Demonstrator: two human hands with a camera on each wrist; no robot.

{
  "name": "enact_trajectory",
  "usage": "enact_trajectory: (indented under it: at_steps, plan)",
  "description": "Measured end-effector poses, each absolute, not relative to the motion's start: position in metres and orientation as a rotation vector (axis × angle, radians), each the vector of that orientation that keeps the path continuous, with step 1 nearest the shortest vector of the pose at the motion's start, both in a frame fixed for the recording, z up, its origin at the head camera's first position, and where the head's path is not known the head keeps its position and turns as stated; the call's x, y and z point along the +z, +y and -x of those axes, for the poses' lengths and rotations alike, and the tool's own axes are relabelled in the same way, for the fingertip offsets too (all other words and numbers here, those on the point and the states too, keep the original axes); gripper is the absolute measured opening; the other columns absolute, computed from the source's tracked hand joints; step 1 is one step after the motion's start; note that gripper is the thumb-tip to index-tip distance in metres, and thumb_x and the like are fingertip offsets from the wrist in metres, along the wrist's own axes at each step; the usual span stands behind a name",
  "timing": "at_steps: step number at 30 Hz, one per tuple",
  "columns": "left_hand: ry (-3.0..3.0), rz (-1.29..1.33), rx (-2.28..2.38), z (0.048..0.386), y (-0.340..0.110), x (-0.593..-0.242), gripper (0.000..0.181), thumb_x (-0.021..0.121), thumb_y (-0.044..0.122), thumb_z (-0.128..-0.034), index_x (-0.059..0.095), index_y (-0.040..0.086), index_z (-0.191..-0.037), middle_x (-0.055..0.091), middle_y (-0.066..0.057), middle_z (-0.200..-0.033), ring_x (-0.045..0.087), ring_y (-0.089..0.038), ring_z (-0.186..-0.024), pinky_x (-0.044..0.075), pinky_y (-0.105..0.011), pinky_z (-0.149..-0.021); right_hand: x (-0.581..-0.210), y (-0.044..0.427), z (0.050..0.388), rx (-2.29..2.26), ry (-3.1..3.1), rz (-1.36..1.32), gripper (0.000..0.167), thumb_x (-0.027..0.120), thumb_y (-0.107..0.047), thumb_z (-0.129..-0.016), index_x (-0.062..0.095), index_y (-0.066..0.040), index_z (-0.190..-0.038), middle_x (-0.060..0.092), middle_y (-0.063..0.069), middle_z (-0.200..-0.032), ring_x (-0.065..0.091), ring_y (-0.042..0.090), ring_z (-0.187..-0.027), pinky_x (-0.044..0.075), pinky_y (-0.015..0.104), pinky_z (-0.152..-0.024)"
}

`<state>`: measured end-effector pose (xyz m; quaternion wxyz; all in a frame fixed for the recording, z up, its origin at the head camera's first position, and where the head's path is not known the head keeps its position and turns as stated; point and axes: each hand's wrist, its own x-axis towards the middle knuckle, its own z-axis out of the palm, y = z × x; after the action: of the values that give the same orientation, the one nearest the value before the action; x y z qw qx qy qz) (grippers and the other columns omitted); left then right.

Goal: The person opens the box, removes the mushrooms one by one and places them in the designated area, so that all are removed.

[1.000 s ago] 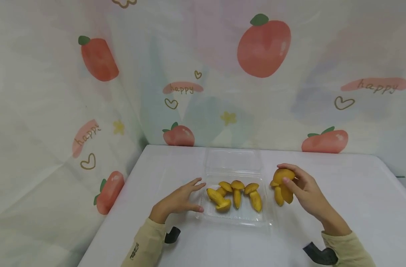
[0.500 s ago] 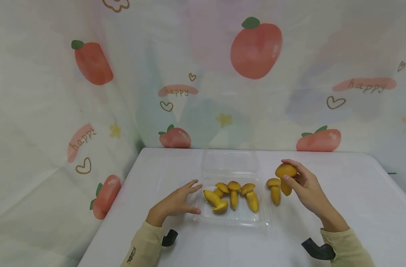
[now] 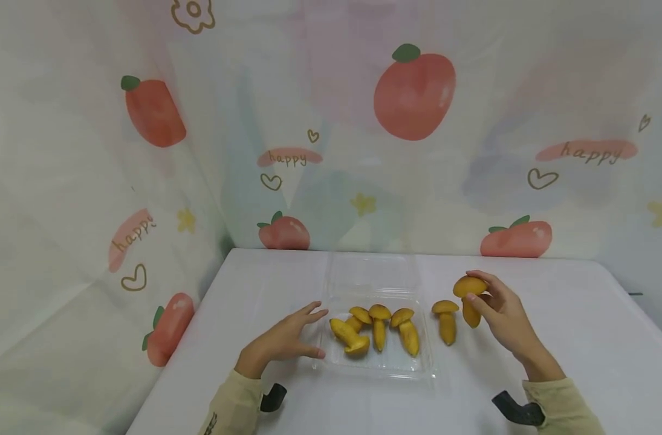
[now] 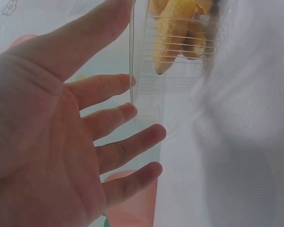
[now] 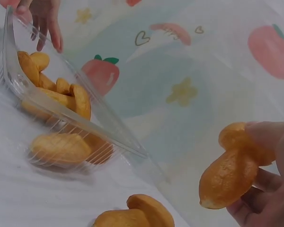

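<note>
I'm somewhere screened off, home or studio unclear: printed bkdrop (image 3: pixel 341 78) on 2 sides of my white tbl (image 3: pixel 363 411), w/ fruit pics (image 3: pixel 415 98) & "happy" labels (image 3: pixel 289 157).

Between the hands (image 3: pixel 280 339) (image 3: pixel 507 314), a clear box (image 3: pixel 375 366) holds four yellow mushrooms (image 3: pixel 350 338)

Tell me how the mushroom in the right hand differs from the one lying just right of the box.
The held mushroom is lifted off the table, pinched by the right hand; the loose mushroom lies on the table. In the head view, the right hand partly covers the held mushroom, while nothing covers the loose mushroom. Both are yellow and similar in shape.
</note>
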<state>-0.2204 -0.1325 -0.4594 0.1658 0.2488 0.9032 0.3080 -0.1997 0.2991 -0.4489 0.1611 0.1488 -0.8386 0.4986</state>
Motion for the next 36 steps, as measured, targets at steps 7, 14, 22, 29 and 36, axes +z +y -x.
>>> enact_trajectory:
  at_steps: [7,14,22,29,36]
  plan:
    - [2.581,-0.718,0.871,0.219,-0.132,-0.461,0.088,0.084,0.034,-0.0822,0.040,0.015,-0.156,0.026,-0.012,-0.168,0.030,-0.039,-0.153,0.031,-0.061,-0.119,-0.458,0.309,0.202,1.413,-2.489,-0.359,0.045,0.056,-0.009,-0.103,0.044,0.004,-0.144,0.057,-0.003,-0.127,0.057,-0.016,-0.096,0.048,0.002,-0.083]
    - [2.603,-0.733,0.848,0.219,-0.132,-0.461,0.089,0.085,0.036,-0.0810,0.041,0.013,-0.156,0.027,-0.014,-0.167,0.031,-0.041,-0.152,0.033,-0.062,-0.118,-0.461,0.317,0.203,1.324,-2.667,-0.239,0.045,0.057,-0.017,-0.104,0.045,0.003,-0.143,0.057,0.029,-0.130,0.057,-0.010,-0.097,0.048,0.004,-0.077]
    - [2.619,-0.717,0.801,0.218,-0.132,-0.460,0.090,0.085,0.038,-0.0803,0.041,0.015,-0.156,0.028,-0.012,-0.168,0.032,-0.040,-0.152,0.030,-0.065,-0.118,-0.471,0.324,0.206,1.285,-2.848,-0.080,0.050,0.056,-0.021,-0.105,0.043,0.005,-0.145,0.060,0.032,-0.129,0.062,0.033,-0.105,0.047,0.010,-0.074]
    - [2.610,-0.715,0.781,0.217,-0.132,-0.458,0.097,0.088,0.039,-0.0771,0.038,0.017,-0.157,0.026,-0.008,-0.169,0.032,-0.037,-0.152,0.032,-0.061,-0.119,-0.477,0.329,0.207,1.327,-2.914,0.027,0.051,0.055,-0.020,-0.106,0.039,0.006,-0.147,0.059,0.035,-0.124,0.059,0.021,-0.090,0.050,0.020,-0.064]
    - [2.609,-0.718,0.784,0.216,-0.131,-0.458,0.097,0.088,0.039,-0.0773,0.038,0.016,-0.158,0.025,-0.010,-0.169,0.032,-0.039,-0.152,0.032,-0.062,-0.118,-0.486,0.333,0.209,1.361,-2.921,0.055,0.050,0.053,-0.019,-0.106,0.039,0.008,-0.147,0.059,0.035,-0.122,0.057,0.013,-0.083,0.051,0.021,-0.063]
